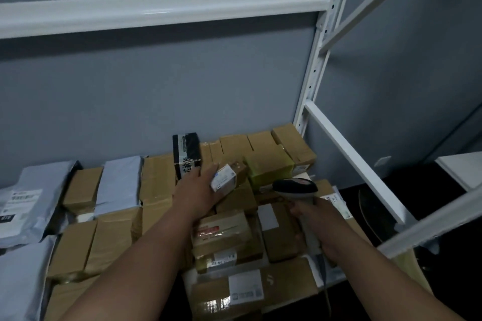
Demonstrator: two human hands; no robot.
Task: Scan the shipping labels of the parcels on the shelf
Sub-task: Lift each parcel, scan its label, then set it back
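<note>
Left hand (194, 191) pinches a small parcel (227, 177) (label up) — right hand (317, 219) grips the scanner (296, 187) handle.

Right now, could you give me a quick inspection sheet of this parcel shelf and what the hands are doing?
Surface: white metal shelf, packed with parcels.
Job's things: small brown cardboard parcel with white label; grey handheld barcode scanner aimed towards it.
Clutter: brown cardboard boxes; grey plastic mailer bags; black-and-white carton.
Grip: left hand holds the parcel; right hand grips the scanner.
Cables: scanner cord hangs down.
Surroundings: grey wall.
</note>
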